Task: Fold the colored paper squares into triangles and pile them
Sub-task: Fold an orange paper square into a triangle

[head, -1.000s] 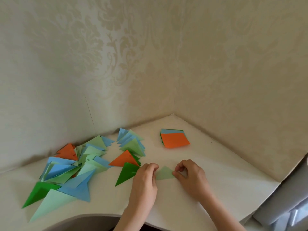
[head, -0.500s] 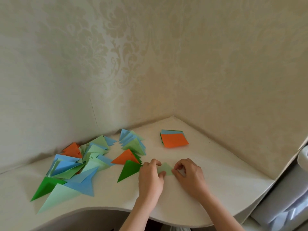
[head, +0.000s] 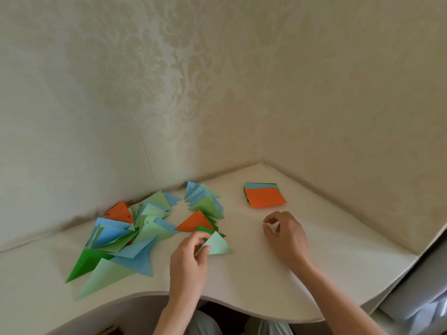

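My left hand [head: 191, 257] pinches a light green folded triangle [head: 217, 245] by its left corner, just over the dark green triangle [head: 205, 230] at the pile's edge. My right hand [head: 285, 235] hovers to the right with fingers loosely curled and nothing in it. A loose pile of folded triangles [head: 125, 235] in green, blue and orange spreads over the left of the table. A stack of unfolded paper squares [head: 264, 197], orange on top, lies near the back corner.
The white corner table [head: 338, 274] has a curved front edge and meets wallpapered walls at the back and right. Something grey and white [head: 416, 303] stands off the table's right side.
My right hand has let go of the light green triangle and drawn back to the right. My left hand has carried the triangle left toward the pile.
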`<state>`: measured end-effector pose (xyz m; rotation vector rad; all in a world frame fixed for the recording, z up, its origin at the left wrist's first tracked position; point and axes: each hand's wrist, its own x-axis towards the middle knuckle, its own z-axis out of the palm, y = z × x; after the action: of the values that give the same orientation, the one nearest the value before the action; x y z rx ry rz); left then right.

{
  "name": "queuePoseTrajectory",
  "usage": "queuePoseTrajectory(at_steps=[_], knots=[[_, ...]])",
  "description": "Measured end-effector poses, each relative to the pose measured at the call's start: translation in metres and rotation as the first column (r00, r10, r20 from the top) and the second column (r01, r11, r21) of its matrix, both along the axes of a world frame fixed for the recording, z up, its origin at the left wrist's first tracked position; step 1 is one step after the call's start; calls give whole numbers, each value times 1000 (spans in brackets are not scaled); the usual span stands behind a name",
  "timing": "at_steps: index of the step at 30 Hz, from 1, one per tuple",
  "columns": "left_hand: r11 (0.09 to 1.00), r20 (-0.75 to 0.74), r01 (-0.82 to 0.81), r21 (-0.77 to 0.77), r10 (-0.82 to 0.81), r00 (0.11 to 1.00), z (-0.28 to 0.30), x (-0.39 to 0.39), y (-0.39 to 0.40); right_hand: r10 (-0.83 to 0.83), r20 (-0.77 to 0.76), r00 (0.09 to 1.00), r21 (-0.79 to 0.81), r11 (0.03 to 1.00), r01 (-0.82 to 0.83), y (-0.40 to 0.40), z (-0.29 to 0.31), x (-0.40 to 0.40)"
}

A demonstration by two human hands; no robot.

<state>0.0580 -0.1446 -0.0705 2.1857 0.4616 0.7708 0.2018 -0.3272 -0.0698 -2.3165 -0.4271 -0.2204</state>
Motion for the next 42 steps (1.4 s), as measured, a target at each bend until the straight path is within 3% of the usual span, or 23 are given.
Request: queuePoseTrajectory(at_steps=[7,18,27,31,37,42], knots=[[996,-46,-39,78,43,998,-12,11,26,-33,55,998,-119,992,39,18,0,21],[938,-28,-126,323,142,989,-18,42,54,-49,213,976,-343,931,122,38,0,62],[886,-90,-75,458,130,987,-18,47,62,-30,373,927,-257,957,134,48,-7,68],[876,-30,-104,472,134,991,-9,45,56,-10,460,888,-168,981,97,30,1,54],[923,65,-46,381,23,998,2,47,24,99,532,841,-134,990,-31,-2,7,16],[940,87,241,240,-268,959,-5,61,-14,169,480,861,-215,974,-71,-13,-7,-8]])
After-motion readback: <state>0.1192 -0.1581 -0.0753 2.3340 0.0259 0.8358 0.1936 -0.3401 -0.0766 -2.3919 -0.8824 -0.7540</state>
